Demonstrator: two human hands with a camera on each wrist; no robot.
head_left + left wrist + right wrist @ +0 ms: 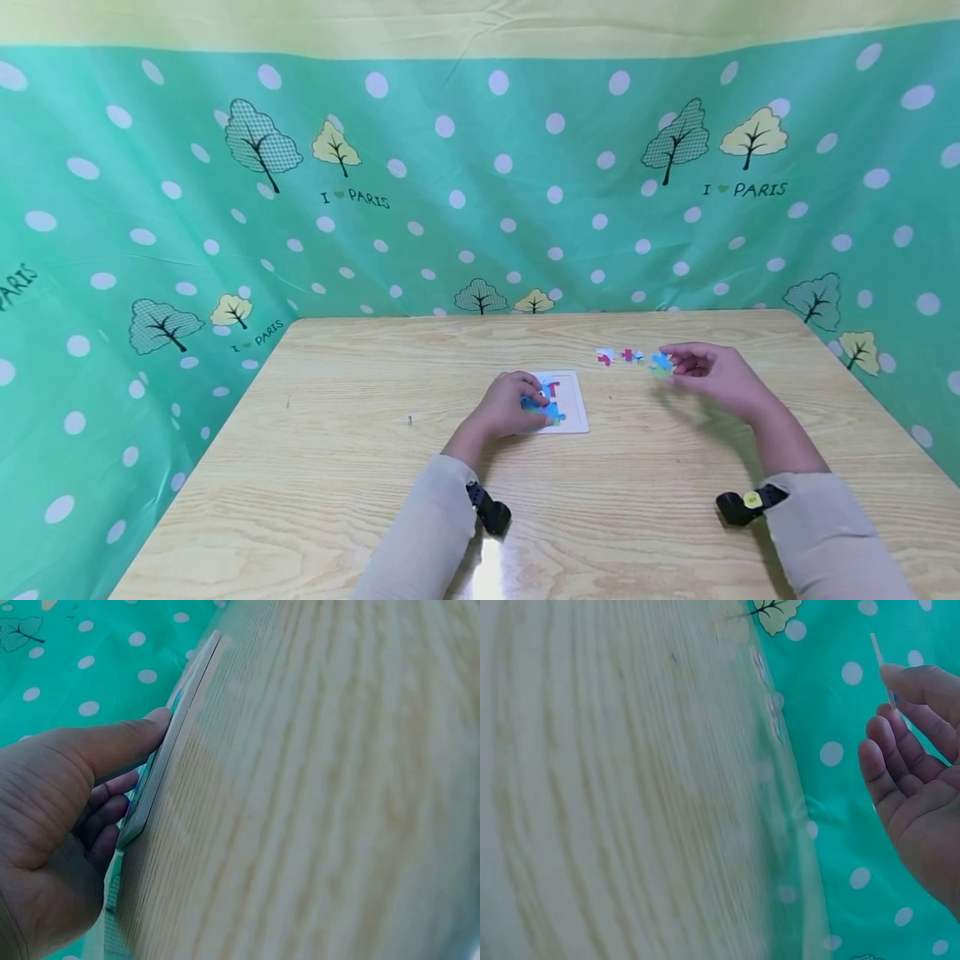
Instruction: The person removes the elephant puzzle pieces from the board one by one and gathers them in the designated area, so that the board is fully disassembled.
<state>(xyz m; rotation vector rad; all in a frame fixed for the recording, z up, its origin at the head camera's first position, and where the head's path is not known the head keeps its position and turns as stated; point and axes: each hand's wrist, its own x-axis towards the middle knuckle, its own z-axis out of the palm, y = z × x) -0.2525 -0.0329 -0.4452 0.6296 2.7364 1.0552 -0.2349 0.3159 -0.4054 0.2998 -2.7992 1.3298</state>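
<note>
A white-framed jigsaw puzzle board (573,404) lies on the table, its left part filled with blue and red pieces. Over that left side rests my left hand (513,404), the thumb touching the near part and the fingers bent loosely across the pieces. From the left wrist view the board (172,739) appears edge-on beneath the thumb. My right hand (712,375) pinches a blue and green puzzle piece (662,362) between thumb and fingers, raised over the table. In the right wrist view this piece (877,651) shows as a thin pale edge.
Several loose puzzle pieces, among them a red and white one (605,356) and a red one (627,355), lie behind the board to the right. Small dark marks dot the wooden table (337,467). A green dotted cloth (450,167) hangs around the back and sides.
</note>
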